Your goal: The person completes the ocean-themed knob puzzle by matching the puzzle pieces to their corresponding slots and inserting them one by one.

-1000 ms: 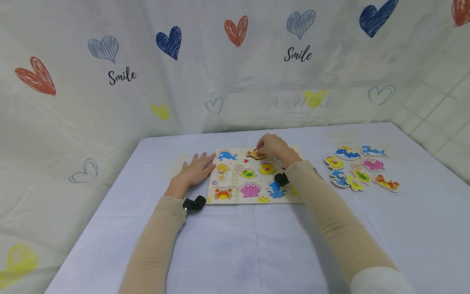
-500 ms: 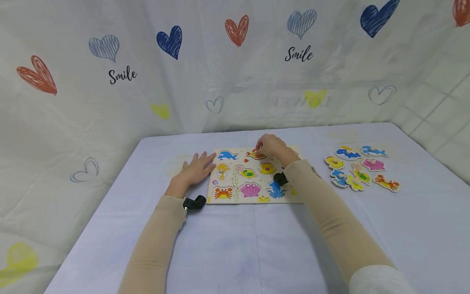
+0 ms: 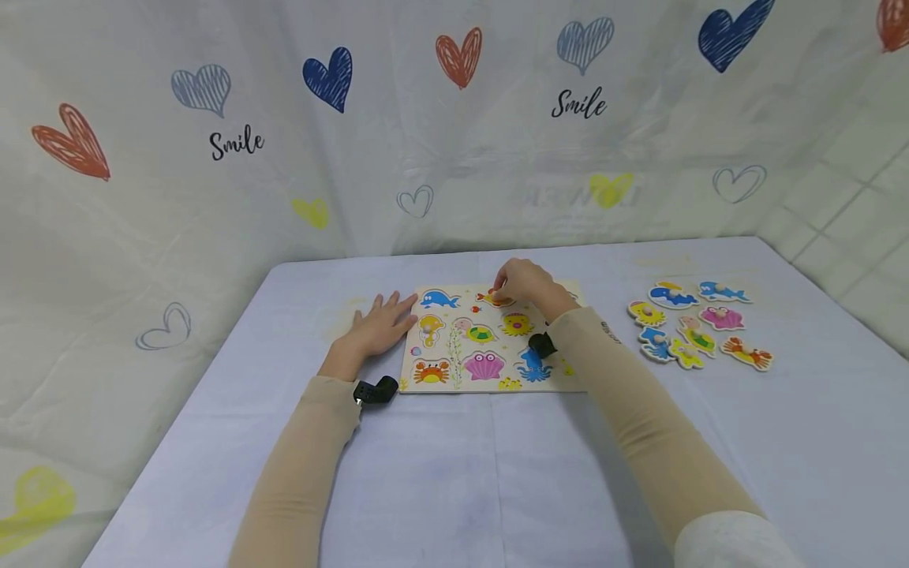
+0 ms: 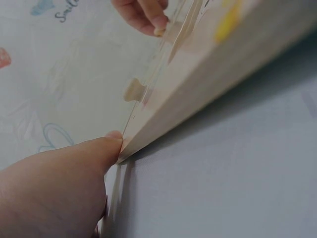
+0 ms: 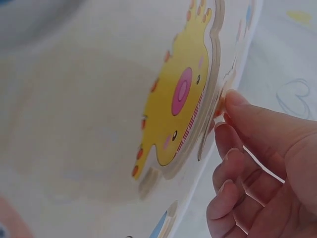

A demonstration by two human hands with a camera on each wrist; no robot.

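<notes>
A wooden puzzle board [image 3: 497, 345] printed with sea animals lies on the table. My left hand [image 3: 375, 327] rests at the board's left edge with fingers spread; in the left wrist view its thumb [image 4: 106, 146] touches the board's corner. At the top row, my right hand [image 3: 525, 280] pinches the knob of an orange-red fish puzzle piece [image 3: 486, 298], which lies nearly level with the board. Most of that piece is hidden behind the fingers. In the right wrist view, thumb and index finger of the right hand [image 5: 262, 163] meet at the board's surface, beyond a yellow octopus recess [image 5: 183, 104].
A seahorse piece [image 3: 429, 331] with a knob sits in the board. To the right lie several loose knobbed pieces, among them a blue whale [image 3: 723, 293], a pink shell [image 3: 723, 318] and a red-orange lobster [image 3: 747, 353]. A white curtain [image 3: 398, 142] with hearts hangs behind.
The fish piece has gone from slightly raised and tilted to lying flatter in the board, the right hand still pinching its knob. The left hand has stayed in place.
</notes>
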